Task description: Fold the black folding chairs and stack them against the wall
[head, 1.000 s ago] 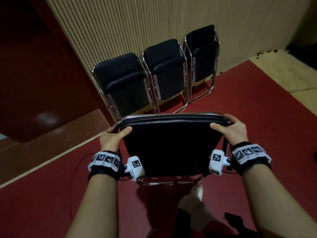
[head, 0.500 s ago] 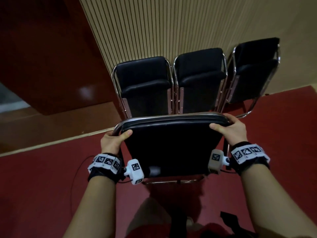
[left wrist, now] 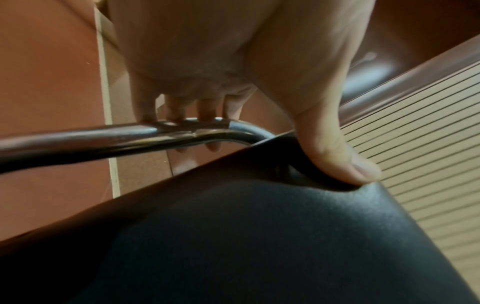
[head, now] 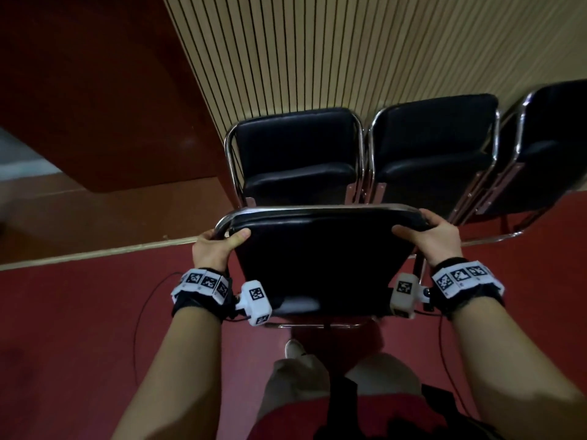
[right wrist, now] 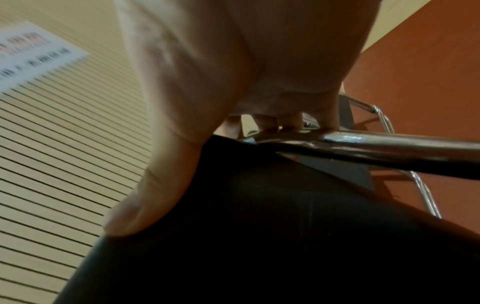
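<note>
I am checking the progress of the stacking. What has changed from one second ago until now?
The person has carried the folded chair nearer to the wall; the three chairs there now look larger and sit further right in the head view. Nothing was taken or let go: the left hand and right hand still grip the chair's top corners as before.
</note>
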`<state>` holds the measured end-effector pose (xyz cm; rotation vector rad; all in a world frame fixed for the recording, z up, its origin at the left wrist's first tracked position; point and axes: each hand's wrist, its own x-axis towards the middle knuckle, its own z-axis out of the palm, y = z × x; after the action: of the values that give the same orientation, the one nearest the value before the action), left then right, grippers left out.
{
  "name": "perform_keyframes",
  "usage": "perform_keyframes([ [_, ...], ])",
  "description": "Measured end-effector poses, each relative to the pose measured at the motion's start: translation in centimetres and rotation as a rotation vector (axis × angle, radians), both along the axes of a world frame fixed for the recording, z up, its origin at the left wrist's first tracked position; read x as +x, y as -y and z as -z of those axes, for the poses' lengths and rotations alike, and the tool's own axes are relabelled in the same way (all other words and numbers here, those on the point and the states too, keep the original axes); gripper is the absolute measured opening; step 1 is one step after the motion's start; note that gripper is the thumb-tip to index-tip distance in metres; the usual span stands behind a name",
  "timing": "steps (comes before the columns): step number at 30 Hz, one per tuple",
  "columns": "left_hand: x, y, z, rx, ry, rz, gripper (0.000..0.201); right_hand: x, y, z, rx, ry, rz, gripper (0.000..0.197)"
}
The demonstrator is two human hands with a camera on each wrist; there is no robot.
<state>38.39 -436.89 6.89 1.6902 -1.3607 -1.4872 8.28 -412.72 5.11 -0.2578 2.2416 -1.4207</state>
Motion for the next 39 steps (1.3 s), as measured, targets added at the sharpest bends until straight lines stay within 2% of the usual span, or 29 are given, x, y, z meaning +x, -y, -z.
perform_keyframes([
  [2,-1.1,1.8,0.3,0.011,0.016,-0.041,0.068,-1.9,2.3,0.9,0.008,0.004,-0.008,0.114],
  [3,-1.7,2.7,0.4,0.013,0.023,-0.062,0.069,-2.5,3.6,0.8,0.030,0.009,-0.026,0.108],
  [7,-4.6,5.6,1.3,0.030,0.038,-0.093,0.067,-5.6,8.1,1.3,0.083,0.060,-0.064,0.047],
  [8,-5.4,6.3,1.6,0.040,0.042,-0.107,0.065,-6.8,9.1,1.9,0.085,0.058,-0.083,0.045],
  [13,-9.2,9.4,2.8,0.057,0.067,-0.148,0.068,-11.7,13.5,4.0,0.128,0.041,-0.138,0.081],
  [14,-9.6,10.0,3.2,0.069,0.077,-0.149,0.068,-12.3,14.0,4.4,0.146,0.037,-0.148,0.082],
  [20,-12.1,12.9,5.2,0.103,0.104,-0.164,0.069,-15.4,17.6,5.5,0.206,0.022,-0.207,0.077],
  [24,-13.0,14.7,6.9,0.138,0.140,-0.136,0.080,-16.8,19.1,6.5,0.245,0.025,-0.212,0.073],
  [32,-14.4,17.3,7.8,0.165,0.133,-0.125,0.065,-17.7,21.5,7.5,0.252,0.068,-0.205,0.069],
  [35,-14.7,17.8,7.5,0.156,0.150,-0.125,0.066,-17.6,21.9,7.5,0.268,0.075,-0.192,0.072],
  [39,-15.2,18.9,7.4,0.163,0.143,-0.116,0.067,-17.6,22.1,7.6,0.260,0.111,-0.184,0.065],
])
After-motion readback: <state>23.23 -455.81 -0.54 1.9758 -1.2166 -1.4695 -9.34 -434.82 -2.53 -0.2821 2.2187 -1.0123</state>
